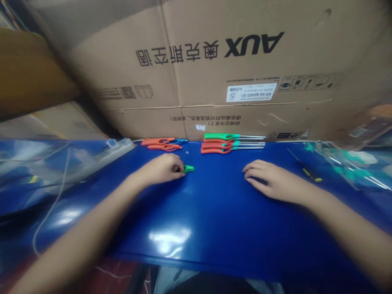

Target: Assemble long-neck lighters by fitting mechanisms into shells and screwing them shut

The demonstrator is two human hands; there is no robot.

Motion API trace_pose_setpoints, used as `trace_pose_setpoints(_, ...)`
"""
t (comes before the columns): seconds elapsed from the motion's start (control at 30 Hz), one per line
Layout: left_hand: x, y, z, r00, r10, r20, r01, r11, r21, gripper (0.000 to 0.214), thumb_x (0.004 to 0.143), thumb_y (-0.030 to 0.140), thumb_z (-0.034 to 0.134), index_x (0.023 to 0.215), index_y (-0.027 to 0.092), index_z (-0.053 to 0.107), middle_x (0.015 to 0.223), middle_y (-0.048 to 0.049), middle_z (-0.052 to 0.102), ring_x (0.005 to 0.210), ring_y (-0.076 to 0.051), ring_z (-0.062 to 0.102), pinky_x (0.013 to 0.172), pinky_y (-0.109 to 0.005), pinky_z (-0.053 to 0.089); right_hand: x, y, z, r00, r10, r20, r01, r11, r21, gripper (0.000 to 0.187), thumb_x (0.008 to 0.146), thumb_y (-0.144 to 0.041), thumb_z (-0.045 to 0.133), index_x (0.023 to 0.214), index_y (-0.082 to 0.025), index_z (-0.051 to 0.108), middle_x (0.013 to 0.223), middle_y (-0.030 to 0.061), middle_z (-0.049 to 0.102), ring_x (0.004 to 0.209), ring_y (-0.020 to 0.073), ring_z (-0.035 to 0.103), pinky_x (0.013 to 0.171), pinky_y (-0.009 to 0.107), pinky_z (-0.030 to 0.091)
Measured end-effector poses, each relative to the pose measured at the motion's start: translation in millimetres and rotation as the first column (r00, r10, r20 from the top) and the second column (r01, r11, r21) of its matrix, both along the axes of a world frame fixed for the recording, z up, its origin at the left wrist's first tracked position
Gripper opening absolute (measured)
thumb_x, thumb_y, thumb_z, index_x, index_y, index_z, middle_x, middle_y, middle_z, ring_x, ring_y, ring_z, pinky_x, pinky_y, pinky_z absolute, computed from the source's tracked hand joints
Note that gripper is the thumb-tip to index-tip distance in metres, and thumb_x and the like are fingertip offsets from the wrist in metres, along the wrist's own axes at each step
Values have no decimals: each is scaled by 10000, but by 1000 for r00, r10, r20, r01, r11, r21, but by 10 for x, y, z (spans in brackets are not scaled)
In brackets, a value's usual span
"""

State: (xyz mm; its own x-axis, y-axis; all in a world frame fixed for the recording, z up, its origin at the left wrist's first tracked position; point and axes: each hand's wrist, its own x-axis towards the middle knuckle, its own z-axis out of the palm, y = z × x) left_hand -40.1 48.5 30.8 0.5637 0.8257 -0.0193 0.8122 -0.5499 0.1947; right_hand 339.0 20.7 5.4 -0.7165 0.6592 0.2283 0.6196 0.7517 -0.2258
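My left hand (165, 168) is closed around a green lighter handle (189, 168), and only its end sticks out past the fingertips. Behind it lie several orange lighter handles without rods (163, 146), one with a blue tip. To their right is a stack of green and red stick lighters (219, 146) with metal rods pointing right. My right hand (266, 178) rests over the blue table, fingers curved and thumb apart, with nothing visible in it.
A large cardboard box (196, 90) stands along the back of the blue table (214, 220). A screwdriver (310, 174) and a clear bag of green-tipped rods (346, 163) lie at the right. At the left are a power strip (118, 151), a white cable (58, 204) and clear plastic.
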Motion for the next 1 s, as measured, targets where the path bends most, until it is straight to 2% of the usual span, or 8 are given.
trace_pose_setpoints(0.13,577,-369,-177,991,-67,118,55,994,97,251,946,395,593,1097,239,719,915,-67,691,912,-230,627,783,-340,498,-154,-115,4,999,12,-31,-11,1000,6,371,991,-287,493,1351,-255,576,1317,113,641,1218,268,611,1048,488,511)
trace_pose_setpoints(0.23,744,-523,-228,951,-218,219,179,966,184,326,955,407,590,1243,269,655,1029,-73,690,967,-246,604,870,-397,501,-261,-194,-3,998,52,-38,-52,999,7,433,990,-291,506,1423,-283,518,1384,122,580,1263,271,577,1048,482,514)
trace_pose_setpoints(0.4,599,-397,-250,936,-193,295,134,969,207,496,863,407,695,1328,277,581,1257,-75,625,1151,-277,567,1026,-431,468,-303,-215,-55,994,109,-4,-109,994,-4,270,974,-297,558,1229,-257,636,1412,122,533,1310,287,523,1082,503,467)
trace_pose_setpoints(0.5,489,-250,-301,936,-191,295,146,975,169,473,853,392,701,1298,262,603,1206,-68,651,1125,-272,581,1016,-428,476,-275,-171,-52,995,97,-3,-97,995,-37,136,962,-318,588,1031,-221,654,1308,119,582,1212,274,571,1012,468,496)
trace_pose_setpoints(0.57,456,-185,-346,915,-203,348,177,978,107,393,870,361,687,1248,267,637,1174,-57,663,1107,-249,596,1006,-394,488,-256,-139,-32,996,89,-4,-89,995,-49,133,960,-335,597,961,-208,637,1191,109,628,1089,254,608,937,439,511)
trace_pose_setpoints(0.73,475,-141,-448,877,-182,445,176,983,55,243,891,363,683,1110,259,686,1099,-42,670,1060,-221,611,972,-366,498,-216,-83,7,995,82,-60,-87,993,-80,190,956,-391,618,940,-203,638,1045,80,672,981,228,620,907,403,479)
trace_pose_setpoints(0.87,498,-139,-490,874,-157,461,151,987,51,247,861,379,715,1062,242,672,1054,-37,663,1019,-219,603,939,-369,493,-179,-58,6,991,71,-116,-84,990,-112,223,934,-424,650,928,-201,636,1022,77,685,978,221,626,886,370,476)
trace_pose_setpoints(1.0,510,-144,-488,887,-159,434,152,987,49,289,872,450,698,1058,233,656,1086,-44,655,1041,-233,590,968,-402,461,-158,-53,17,995,83,-61,-87,994,-68,216,955,-411,623,927,-198,638,1008,78,693,962,217,632,877,364,467)
